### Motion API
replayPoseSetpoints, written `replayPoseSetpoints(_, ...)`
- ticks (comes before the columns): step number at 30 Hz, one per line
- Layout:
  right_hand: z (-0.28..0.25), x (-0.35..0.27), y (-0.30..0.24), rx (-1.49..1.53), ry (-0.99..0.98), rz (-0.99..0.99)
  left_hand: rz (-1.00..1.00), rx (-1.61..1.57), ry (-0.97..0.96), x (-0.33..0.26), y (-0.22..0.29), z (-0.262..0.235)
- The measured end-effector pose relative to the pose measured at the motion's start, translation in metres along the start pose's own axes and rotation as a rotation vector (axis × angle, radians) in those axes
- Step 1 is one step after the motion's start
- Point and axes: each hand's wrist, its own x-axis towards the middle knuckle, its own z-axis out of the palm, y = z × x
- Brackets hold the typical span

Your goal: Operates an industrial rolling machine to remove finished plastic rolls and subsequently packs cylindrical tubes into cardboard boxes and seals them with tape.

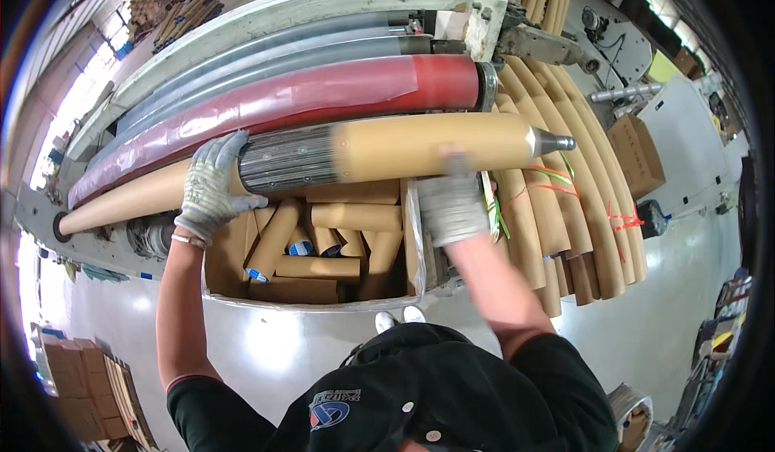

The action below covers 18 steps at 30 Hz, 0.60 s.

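Observation:
A long roller shaft stretches in front of me. It carries a brown cardboard tube (133, 198) on the left, a dark ridged metal section (289, 158) in the middle and a second brown cardboard tube (395, 147) on the right, with a pointed metal tip (555, 143) at the end. My left hand (211, 184), in a grey striped glove, spans the left tube beside the ridged section, fingers over it and thumb below. My gloved right hand (454, 206) is at the lower side of the right tube; motion smears its fingers. Below the shaft stands a box (413, 246) holding short cardboard tubes (317, 268).
Behind the shaft lie a red film-wrapped roller (323, 87) and grey rollers (282, 58) under a white machine beam (299, 6). Several long cardboard tubes (597, 186) are stacked on the right. A carton (635, 155) stands beyond them. More cartons (81, 379) are at the lower left.

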Motion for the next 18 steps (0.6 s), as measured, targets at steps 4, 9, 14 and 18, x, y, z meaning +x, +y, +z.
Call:
replayPoseSetpoints(4, 0.136, -0.02, -0.044, 1.067, -0.065, 0.593, 0.048, -0.007, 0.008, 0.004, -0.001, 0.008)
replayPoseSetpoints(9, 0.132, -0.033, -0.036, 1.08, -0.583, 0.628, 0.031, 0.013, 0.029, -0.001, -0.005, 0.006)
replayPoseSetpoints(14, 0.107, -0.023, -0.137, -0.193, -0.796, -0.516, -0.005, -0.012, 0.007, -0.035, -0.017, -0.011)
replayPoseSetpoints(18, 0.12, 0.026, -0.11, -0.996, -0.408, -0.826, -0.01, -0.094, 0.237, -0.129, -0.041, -0.011)
